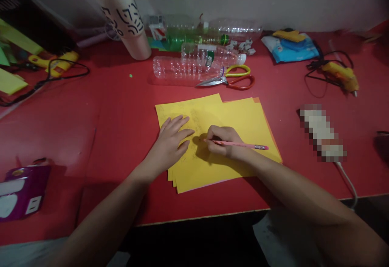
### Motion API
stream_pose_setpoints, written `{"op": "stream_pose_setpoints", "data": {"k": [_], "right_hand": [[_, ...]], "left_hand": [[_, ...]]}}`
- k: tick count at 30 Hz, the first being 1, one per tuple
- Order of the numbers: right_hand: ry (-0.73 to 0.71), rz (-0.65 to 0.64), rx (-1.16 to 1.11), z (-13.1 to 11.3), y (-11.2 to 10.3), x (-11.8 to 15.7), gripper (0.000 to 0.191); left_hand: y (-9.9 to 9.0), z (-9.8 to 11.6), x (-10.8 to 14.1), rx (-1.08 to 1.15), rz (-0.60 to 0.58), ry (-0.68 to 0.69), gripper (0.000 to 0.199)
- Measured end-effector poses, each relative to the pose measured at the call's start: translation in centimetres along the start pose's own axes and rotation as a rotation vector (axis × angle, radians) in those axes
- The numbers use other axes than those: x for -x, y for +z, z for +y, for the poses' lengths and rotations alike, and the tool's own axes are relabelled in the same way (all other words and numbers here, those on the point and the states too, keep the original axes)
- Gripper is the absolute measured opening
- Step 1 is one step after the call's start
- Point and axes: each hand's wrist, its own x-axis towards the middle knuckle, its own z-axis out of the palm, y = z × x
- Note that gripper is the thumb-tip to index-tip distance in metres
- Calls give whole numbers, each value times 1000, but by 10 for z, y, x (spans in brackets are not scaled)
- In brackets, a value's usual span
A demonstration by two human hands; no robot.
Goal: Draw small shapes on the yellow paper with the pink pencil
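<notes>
A stack of yellow paper (240,117) lies on the red table, with orange and pinkish sheets peeking out at its edges. Faint pencil marks cover part of the top sheet's left side. My left hand (172,143) rests flat on that side, fingers spread. My right hand (225,141) grips a pink pencil (243,143), its tip low over the middle of the sheet and its eraser end pointing right. Shadow under the right hand hides whatever lies right at the tip.
Scissors (226,80) with yellow and red handles lie behind the paper, against clear plastic bottles (185,68). A white tumbler (130,28) stands at back left. Glue guns (340,76) with cords lie on both sides. A blurred-out device (322,131) with a cable sits right; a purple box (27,190), left.
</notes>
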Motion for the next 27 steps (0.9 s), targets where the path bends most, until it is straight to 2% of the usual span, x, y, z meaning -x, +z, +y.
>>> {"op": "stream_pose_setpoints", "data": {"k": [8,15,23,27], "right_hand": [[-31,-18,25,1,-1,-1,13],[-38,20,12,13,0,-5,13],[-30,-14,3,9,-1,-3,13],[21,53,-72,9,-2,-5,13]], "left_hand": [[0,0,0,-7,2,11,27],[-1,0,0,-12,-14,-2,28],[0,0,0,-17,-7,-5,27],[-1,0,0,-1,-12,-9,26]]}}
